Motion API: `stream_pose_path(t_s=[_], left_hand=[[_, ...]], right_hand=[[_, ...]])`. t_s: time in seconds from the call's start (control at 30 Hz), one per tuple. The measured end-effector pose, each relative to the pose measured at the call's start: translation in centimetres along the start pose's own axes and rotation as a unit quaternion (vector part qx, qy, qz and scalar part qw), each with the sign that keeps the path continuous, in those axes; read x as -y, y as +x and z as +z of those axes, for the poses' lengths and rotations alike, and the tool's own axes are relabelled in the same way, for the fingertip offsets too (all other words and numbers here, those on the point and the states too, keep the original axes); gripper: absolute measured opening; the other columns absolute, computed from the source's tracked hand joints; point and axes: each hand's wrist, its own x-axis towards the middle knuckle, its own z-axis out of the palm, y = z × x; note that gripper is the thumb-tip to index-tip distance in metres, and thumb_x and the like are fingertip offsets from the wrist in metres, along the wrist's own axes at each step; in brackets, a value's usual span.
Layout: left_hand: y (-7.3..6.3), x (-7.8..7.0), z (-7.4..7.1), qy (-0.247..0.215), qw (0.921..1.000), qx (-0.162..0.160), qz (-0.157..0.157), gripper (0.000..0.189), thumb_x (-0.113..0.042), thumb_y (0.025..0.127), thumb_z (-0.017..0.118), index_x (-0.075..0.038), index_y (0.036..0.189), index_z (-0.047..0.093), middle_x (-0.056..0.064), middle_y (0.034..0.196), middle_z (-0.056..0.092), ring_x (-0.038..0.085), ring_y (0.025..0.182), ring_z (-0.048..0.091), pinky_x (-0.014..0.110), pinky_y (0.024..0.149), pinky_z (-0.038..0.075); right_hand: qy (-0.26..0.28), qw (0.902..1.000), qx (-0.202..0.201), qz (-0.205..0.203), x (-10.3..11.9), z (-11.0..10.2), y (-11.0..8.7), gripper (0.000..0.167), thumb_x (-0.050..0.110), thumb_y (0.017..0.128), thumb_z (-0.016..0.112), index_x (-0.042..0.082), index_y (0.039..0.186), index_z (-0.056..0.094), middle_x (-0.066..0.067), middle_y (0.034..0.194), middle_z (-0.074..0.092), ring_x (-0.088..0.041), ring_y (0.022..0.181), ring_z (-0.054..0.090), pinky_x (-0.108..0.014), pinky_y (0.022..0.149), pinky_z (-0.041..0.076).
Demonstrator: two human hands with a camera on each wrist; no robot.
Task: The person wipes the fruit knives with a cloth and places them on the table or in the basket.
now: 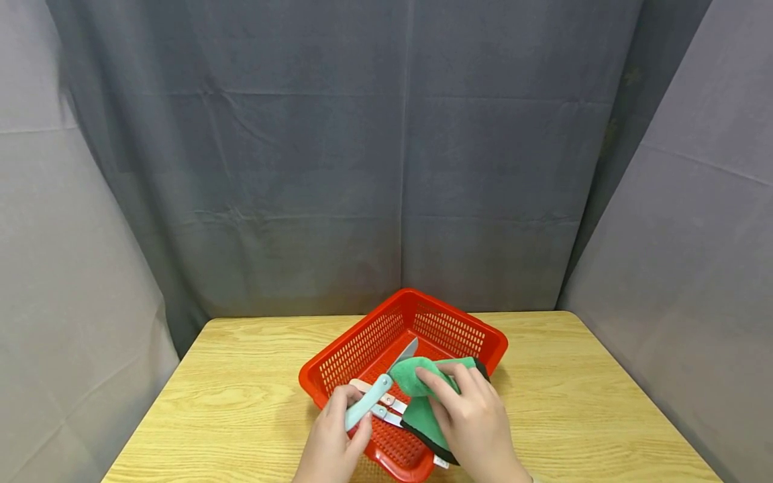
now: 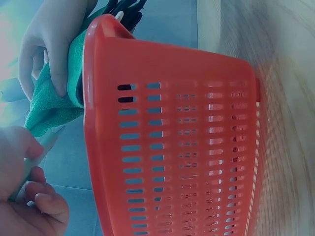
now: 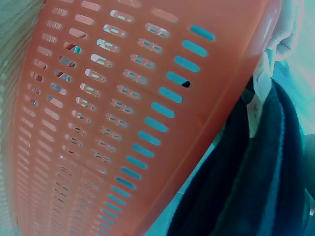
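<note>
My left hand (image 1: 332,439) grips the light blue handle of a folding knife (image 1: 366,404), its blade unfolded and pointing away over a red basket (image 1: 461,316). My right hand (image 1: 474,419) pinches a green cloth (image 1: 430,421) with black edging. A fold of that cloth lies against the knife's blade and hides part of it. Below, in the basket, are a pink-handled knife (image 1: 388,399) and another light blue knife (image 1: 379,410), partly covered by hand and cloth. In the left wrist view, the left hand (image 2: 24,182) holds the knife just outside the basket's rim.
The basket has slotted walls and stands angled on a wood-grain table (image 1: 241,396). A dark grey curtain (image 1: 302,168) hangs behind the table, with lighter cloth (image 1: 682,268) at both sides. A small white tag (image 1: 441,462) shows at the cloth's lower edge.
</note>
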Motion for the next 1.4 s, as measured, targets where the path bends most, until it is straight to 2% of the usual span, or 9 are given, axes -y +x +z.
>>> stream_pose_path(t_s=[0.13, 0.37, 0.53, 0.73, 0.83, 1.0, 1.1, 1.33, 1.4], left_hand=[[-0.1, 0.2, 0.1, -0.002, 0.9999, 0.003, 0.011, 0.035, 0.000, 0.079, 0.074, -0.011, 0.107, 0.058, -0.008, 0.087, 0.057, -0.001, 0.076, 0.046, 0.021, 0.065, 0.044], [-0.2, 0.5, 0.0, -0.014, 0.9993, 0.011, 0.034, 0.033, -0.001, 0.079, 0.071, -0.009, 0.108, 0.058, -0.002, 0.088, 0.060, -0.002, 0.077, 0.046, 0.019, 0.065, 0.043], [-0.2, 0.6, -0.1, -0.030, 0.9986, 0.014, 0.041, 0.033, -0.001, 0.078, 0.070, -0.012, 0.107, 0.057, -0.007, 0.088, 0.056, -0.003, 0.074, 0.042, 0.017, 0.063, 0.040], [-0.2, 0.8, 0.0, -0.024, 0.9972, 0.002, 0.071, 0.038, 0.004, 0.073, 0.071, -0.010, 0.106, 0.057, -0.013, 0.088, 0.053, -0.004, 0.075, 0.042, 0.013, 0.065, 0.038], [-0.2, 0.9, 0.1, -0.016, 0.9960, -0.004, 0.088, 0.039, 0.003, 0.072, 0.072, -0.009, 0.106, 0.058, -0.012, 0.088, 0.053, -0.004, 0.076, 0.042, 0.011, 0.065, 0.037], [-0.2, 1.1, 0.1, -0.012, 0.9949, -0.008, 0.100, 0.041, 0.004, 0.071, 0.073, -0.008, 0.107, 0.058, -0.010, 0.088, 0.055, -0.004, 0.077, 0.043, 0.010, 0.066, 0.037], [-0.3, 1.0, 0.1, -0.011, 0.9959, -0.004, 0.090, 0.040, 0.003, 0.071, 0.073, -0.009, 0.107, 0.058, -0.011, 0.088, 0.056, -0.005, 0.075, 0.043, 0.010, 0.065, 0.037], [-0.3, 0.2, -0.4, -0.002, 0.9996, 0.023, 0.015, 0.036, -0.002, 0.078, 0.074, -0.016, 0.107, 0.057, -0.013, 0.087, 0.055, -0.006, 0.067, 0.038, 0.014, 0.057, 0.036], [-0.3, 0.1, -0.5, 0.004, 0.9997, 0.025, 0.005, 0.035, -0.004, 0.080, 0.074, -0.017, 0.107, 0.056, -0.013, 0.087, 0.055, -0.006, 0.065, 0.038, 0.015, 0.057, 0.036]], right_hand=[[0.002, 1.0000, 0.009, 0.001, 0.0, 0.1, 0.0, 0.046, 0.009, 0.077, 0.080, 0.024, 0.120, 0.075, -0.005, 0.107, 0.069, -0.022, 0.084, 0.064, -0.040, 0.069, 0.055], [-0.002, 1.0000, 0.002, 0.000, -0.2, 0.2, 0.2, 0.050, 0.004, 0.073, 0.083, 0.024, 0.118, 0.075, -0.004, 0.106, 0.069, -0.022, 0.086, 0.064, -0.040, 0.070, 0.056], [-0.009, 0.9998, -0.010, 0.014, -0.4, 0.1, 0.4, 0.055, 0.001, 0.070, 0.085, 0.023, 0.118, 0.075, -0.005, 0.105, 0.069, -0.024, 0.083, 0.063, -0.041, 0.068, 0.055], [-0.038, 0.9980, -0.028, 0.042, -0.9, 0.1, 0.4, 0.052, 0.002, 0.071, 0.085, 0.022, 0.118, 0.075, -0.006, 0.103, 0.069, -0.026, 0.082, 0.062, -0.043, 0.065, 0.053], [-0.049, 0.9967, -0.036, 0.054, -1.2, 0.1, 0.2, 0.054, 0.001, 0.069, 0.086, 0.022, 0.117, 0.075, -0.007, 0.102, 0.069, -0.027, 0.083, 0.063, -0.043, 0.065, 0.054], [-0.058, 0.9951, -0.047, 0.065, -1.7, 0.1, 0.2, 0.056, -0.002, 0.067, 0.088, 0.021, 0.116, 0.076, -0.008, 0.100, 0.068, -0.029, 0.082, 0.063, -0.044, 0.067, 0.055], [-0.057, 0.9945, -0.050, 0.072, -1.8, -0.1, 0.3, 0.056, -0.002, 0.067, 0.088, 0.021, 0.116, 0.076, -0.007, 0.101, 0.068, -0.029, 0.084, 0.063, -0.045, 0.068, 0.056], [-0.046, 0.9964, -0.048, 0.052, -1.6, -0.4, 0.4, 0.057, -0.002, 0.067, 0.088, 0.021, 0.117, 0.076, -0.007, 0.102, 0.069, -0.028, 0.083, 0.064, -0.043, 0.065, 0.055], [-0.039, 0.9973, -0.042, 0.045, -1.4, -0.4, 0.4, 0.056, -0.001, 0.067, 0.087, 0.021, 0.117, 0.076, -0.007, 0.103, 0.069, -0.027, 0.082, 0.064, -0.043, 0.065, 0.055]])
